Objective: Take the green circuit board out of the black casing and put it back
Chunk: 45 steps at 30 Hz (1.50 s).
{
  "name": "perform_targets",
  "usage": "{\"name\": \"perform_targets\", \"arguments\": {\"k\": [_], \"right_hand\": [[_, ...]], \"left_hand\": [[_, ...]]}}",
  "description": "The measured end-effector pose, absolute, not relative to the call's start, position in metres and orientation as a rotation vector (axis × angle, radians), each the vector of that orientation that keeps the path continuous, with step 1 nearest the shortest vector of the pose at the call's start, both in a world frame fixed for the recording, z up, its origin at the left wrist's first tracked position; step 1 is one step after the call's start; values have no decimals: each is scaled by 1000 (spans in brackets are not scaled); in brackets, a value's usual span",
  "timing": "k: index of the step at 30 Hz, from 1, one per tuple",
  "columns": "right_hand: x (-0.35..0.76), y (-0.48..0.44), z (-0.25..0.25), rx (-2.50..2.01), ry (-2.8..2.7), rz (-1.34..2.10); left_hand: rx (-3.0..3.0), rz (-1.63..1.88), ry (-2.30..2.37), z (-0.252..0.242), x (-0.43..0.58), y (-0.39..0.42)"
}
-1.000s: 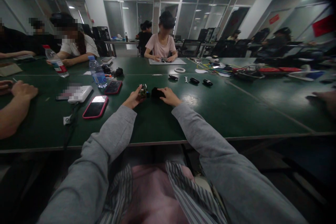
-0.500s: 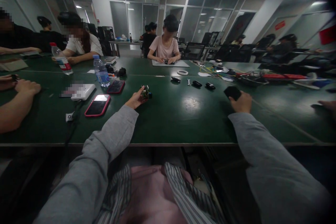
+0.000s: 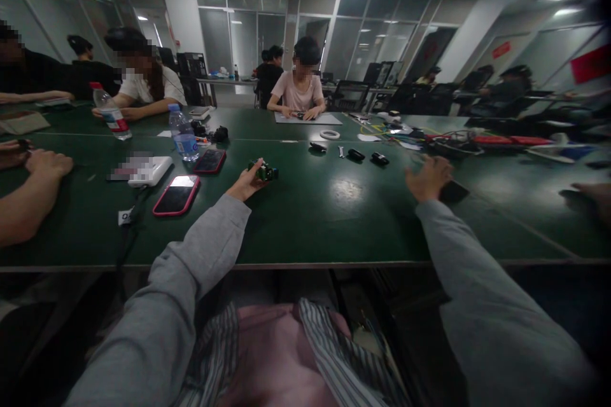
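The left hand [image 3: 244, 185] holds a small green circuit board [image 3: 261, 170] with black parts on it. Its fingers are pinching the left end of the board, over the green desk [image 3: 305, 222]. The right hand [image 3: 429, 179] is way over to the right, well apart from the board. It is blurry, but its fingers look spread. A flat black piece [image 3: 454, 193] is on the desk just beside that hand and partly hidden by it. I cannot tell if they touch.

Farther back, three small black things [image 3: 356, 155] lie in a row, with a little wrench [image 3: 340, 152] between two of them. A white ring [image 3: 330, 134] lies behind the wrench. Near the left hand are a phone with a pink case [image 3: 175, 196] and a dark phone with a red edge [image 3: 210, 161]. A bottle with a blue cap [image 3: 184, 137] stands just beside the dark phone.
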State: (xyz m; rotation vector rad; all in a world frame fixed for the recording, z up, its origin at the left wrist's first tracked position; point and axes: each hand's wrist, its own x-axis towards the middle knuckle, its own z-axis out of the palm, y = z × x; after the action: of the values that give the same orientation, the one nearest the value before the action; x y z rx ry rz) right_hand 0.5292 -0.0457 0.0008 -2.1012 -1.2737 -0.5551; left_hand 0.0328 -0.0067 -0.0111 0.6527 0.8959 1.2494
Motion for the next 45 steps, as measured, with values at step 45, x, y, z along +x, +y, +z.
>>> {"name": "perform_targets", "arguments": {"k": [45], "right_hand": [[389, -31, 30, -1614, -1466, 432]], "left_hand": [[871, 1163, 857, -4, 38, -14]]}}
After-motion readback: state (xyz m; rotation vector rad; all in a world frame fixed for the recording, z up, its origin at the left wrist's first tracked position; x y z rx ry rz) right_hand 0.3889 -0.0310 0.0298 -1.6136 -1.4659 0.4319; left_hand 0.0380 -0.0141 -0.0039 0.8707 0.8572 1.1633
